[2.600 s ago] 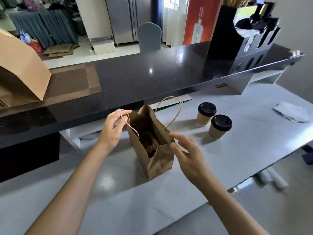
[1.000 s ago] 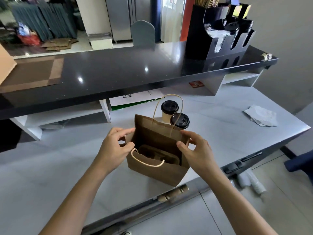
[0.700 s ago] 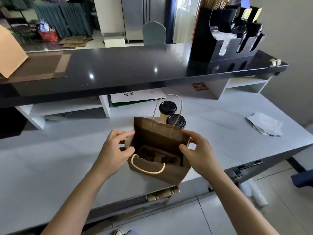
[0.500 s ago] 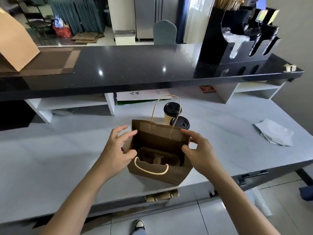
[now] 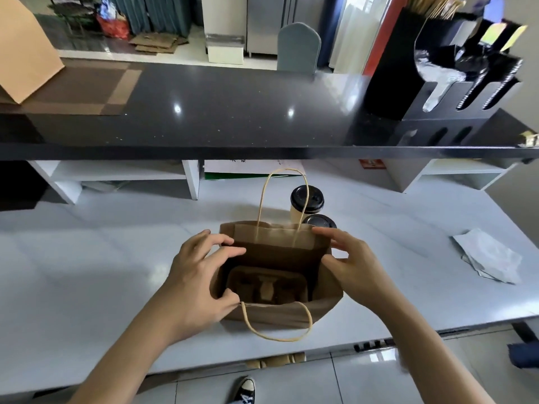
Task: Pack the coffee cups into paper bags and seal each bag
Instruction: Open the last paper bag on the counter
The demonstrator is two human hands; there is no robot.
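Bag [image 5: 280, 313] mouth wider between hands

— Setting: café or drinks counter, staff side.
— Evidence?
— Raised black service counter [image 5: 233, 112] above a pale worktop [image 5: 87, 258]. Black condiment organiser [image 5: 437, 91] stocked with wooden stirrers [image 5: 431, 7] and wrapped items. Two lidded takeaway coffee cups [image 5: 306, 199]. Brown paper carrier bag [image 5: 277, 313] with a moulded cup tray [image 5: 268, 284] inside.
— Background?
— Stainless refrigerator [image 5: 268, 21], flattened cardboard [image 5: 157, 43] on the floor, larger paper bag [image 5: 26, 53] on the counter's left end. Crumpled paper [image 5: 490, 258] on the worktop.
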